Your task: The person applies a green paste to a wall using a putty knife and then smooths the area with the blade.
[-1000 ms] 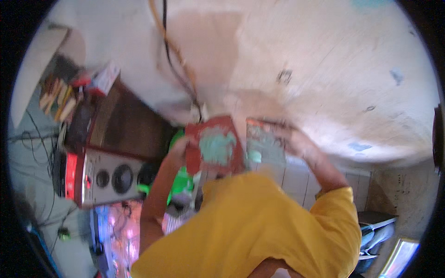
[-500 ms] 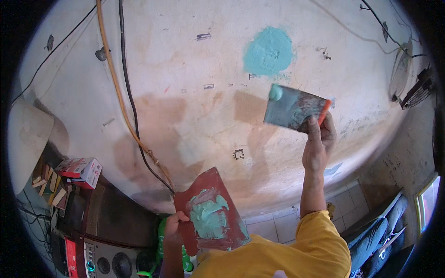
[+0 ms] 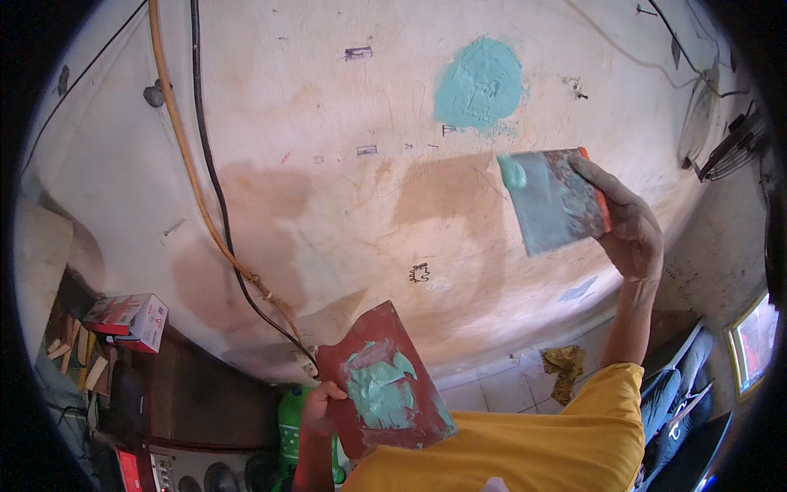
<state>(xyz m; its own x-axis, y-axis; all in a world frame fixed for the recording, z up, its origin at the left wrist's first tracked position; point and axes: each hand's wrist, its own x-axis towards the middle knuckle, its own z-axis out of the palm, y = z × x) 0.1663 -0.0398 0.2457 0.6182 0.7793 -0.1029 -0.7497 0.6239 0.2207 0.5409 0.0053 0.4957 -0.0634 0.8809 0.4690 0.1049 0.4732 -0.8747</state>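
Teal-smeared trowel point(image 3: 551, 201) in right hand point(image 3: 627, 230), wall point(image 3: 328, 189) close

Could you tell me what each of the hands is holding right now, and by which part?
The right hand grips a putty-coated trowel blade at its right edge. The left hand holds a reddish board by its lower left edge.

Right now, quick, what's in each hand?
Left hand: closed on the red board smeared with turquoise putty.
Right hand: closed on the trowel, raised near the wall.
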